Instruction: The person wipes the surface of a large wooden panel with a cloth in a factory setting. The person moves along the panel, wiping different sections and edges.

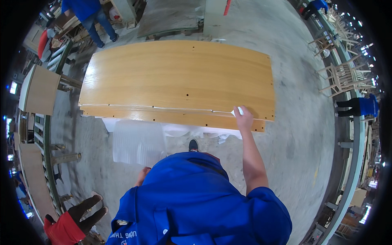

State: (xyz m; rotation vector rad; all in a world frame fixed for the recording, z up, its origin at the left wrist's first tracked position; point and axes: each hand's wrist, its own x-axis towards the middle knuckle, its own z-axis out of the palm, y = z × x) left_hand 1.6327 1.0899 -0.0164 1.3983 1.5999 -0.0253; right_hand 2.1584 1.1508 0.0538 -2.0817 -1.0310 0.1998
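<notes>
My right hand is closed around a small white thing with a pointed end, at the near right part of a large wooden panel. A thin white line runs from that pointed end leftward along the panel's near edge; whether it is glue or cord I cannot tell. Under this panel the edge of another wooden board sticks out toward me. Dark holes dot both boards. My left hand hangs low beside my body, off the boards, its fingers mostly hidden.
White foam sheeting hangs below the boards' near side. Roller conveyors with boards line the left, where a person in red stands. Another person is at the far left. On the right are wooden chairs and a rail.
</notes>
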